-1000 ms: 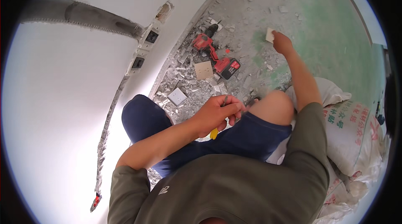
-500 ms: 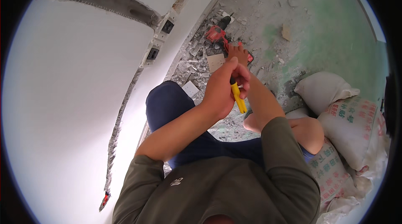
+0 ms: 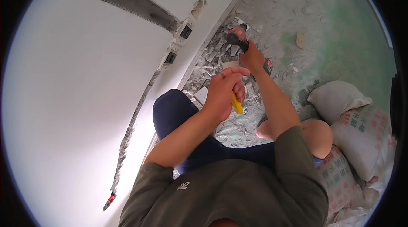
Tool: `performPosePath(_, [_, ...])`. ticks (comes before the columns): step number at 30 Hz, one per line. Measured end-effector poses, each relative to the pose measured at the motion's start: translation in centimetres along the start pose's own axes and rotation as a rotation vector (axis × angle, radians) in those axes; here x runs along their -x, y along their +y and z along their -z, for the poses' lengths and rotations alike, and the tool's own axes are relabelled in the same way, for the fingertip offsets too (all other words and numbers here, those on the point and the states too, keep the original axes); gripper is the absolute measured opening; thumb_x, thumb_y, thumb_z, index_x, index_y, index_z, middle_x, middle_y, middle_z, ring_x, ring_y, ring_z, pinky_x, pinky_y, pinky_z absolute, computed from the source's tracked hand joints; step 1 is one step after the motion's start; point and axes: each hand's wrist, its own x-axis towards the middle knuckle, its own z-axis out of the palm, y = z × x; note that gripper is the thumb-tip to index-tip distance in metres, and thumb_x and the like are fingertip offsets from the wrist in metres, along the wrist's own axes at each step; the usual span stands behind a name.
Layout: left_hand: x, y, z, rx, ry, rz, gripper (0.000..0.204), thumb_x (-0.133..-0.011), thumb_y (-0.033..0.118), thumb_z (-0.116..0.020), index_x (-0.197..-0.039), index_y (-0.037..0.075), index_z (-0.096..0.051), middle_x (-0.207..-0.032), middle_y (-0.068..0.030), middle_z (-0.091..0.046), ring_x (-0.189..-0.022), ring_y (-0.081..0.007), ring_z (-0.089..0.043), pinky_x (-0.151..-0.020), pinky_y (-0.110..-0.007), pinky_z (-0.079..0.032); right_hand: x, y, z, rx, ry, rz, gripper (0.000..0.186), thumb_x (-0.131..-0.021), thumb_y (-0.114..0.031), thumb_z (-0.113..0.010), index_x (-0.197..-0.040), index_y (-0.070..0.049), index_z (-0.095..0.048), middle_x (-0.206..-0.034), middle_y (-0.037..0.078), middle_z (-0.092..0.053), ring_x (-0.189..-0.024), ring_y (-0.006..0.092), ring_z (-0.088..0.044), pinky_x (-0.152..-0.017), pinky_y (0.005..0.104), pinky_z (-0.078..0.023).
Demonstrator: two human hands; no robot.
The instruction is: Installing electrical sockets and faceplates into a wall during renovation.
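Note:
My left hand (image 3: 224,93) is closed around a small yellow-handled tool (image 3: 237,105), perhaps a screwdriver. Just beyond it, my right hand (image 3: 253,57) grips the handle of a red and black cordless drill (image 3: 237,35), whose battery pokes out at the right of my wrist. A beige cover plate (image 3: 230,64) lies on the rubble partly hidden by my hands, and a white socket plate (image 3: 201,94) lies left of them. A loose beige piece (image 3: 300,40) is on the dusty floor to the right.
The white wall (image 3: 76,82) at left has a cut channel, two open socket boxes (image 3: 185,32) and a small red object (image 3: 111,198) low in a groove. Broken debris (image 3: 214,53) lies along the wall's foot. Several filled sacks (image 3: 359,138) are piled beside my right knee.
My right hand has let go of the beige piece, moved left and taken hold of the drill, which is now raised and turned. My left hand has moved up and right with the yellow tool.

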Motion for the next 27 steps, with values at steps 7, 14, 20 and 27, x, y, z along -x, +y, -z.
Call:
performPosePath(7, [-3.6,1.8,-1.5,-0.472,0.012,-0.598,0.017,-0.099,0.017,-0.051,-0.105,0.003,-0.059,-0.070,-0.0004,-0.054,-0.058,-0.0063,-0.050,-0.049,-0.021,-0.040,6.1,-3.3,12.6,-1.051,0.091,-0.071,0.029,-0.083,-0.016,-0.067,-0.109,-0.004,-0.063,-0.087,0.011,-0.068,-0.077,0.0220,-0.066,-0.071,0.0341,-0.053])
performPosePath(14, [-4.8,3.8,-2.1,-0.371,0.082,-0.382,0.027,-0.098,0.033,-0.056,-0.104,0.006,-0.057,-0.086,-0.0036,-0.063,-0.063,-0.0068,-0.053,-0.045,-0.022,-0.038,13.1,-6.4,16.4,-1.600,0.097,-0.117,0.019,-0.090,-0.020,-0.067,-0.100,-0.005,-0.064,-0.076,0.006,-0.065,-0.063,0.0135,-0.061,-0.055,0.0268,-0.049])
performPosePath(20, [-3.2,6.2,0.3,-0.333,-0.067,-0.163,0.039,-0.096,0.043,-0.058,-0.101,0.004,-0.061,-0.093,-0.0073,-0.067,-0.058,-0.0092,-0.054,-0.038,-0.020,-0.034,14.4,-7.7,14.3,-1.352,-0.057,-0.201,0.019,-0.087,-0.023,-0.071,-0.095,-0.006,-0.065,-0.067,0.002,-0.062,-0.054,0.0120,-0.058,-0.050,0.0252,-0.047])
performPosePath(27, [-4.6,6.3,2.0,-0.350,0.036,-0.041,0.033,-0.090,0.037,-0.069,-0.088,0.006,-0.057,-0.075,-0.0038,-0.059,-0.049,-0.0096,-0.047,-0.037,-0.023,-0.034,13.5,-6.8,9.2,-1.777,-0.513,-0.216,0.016,-0.084,-0.011,-0.067,-0.098,-0.006,-0.061,-0.075,0.004,-0.060,-0.062,0.0151,-0.059,-0.057,0.0292,-0.049])
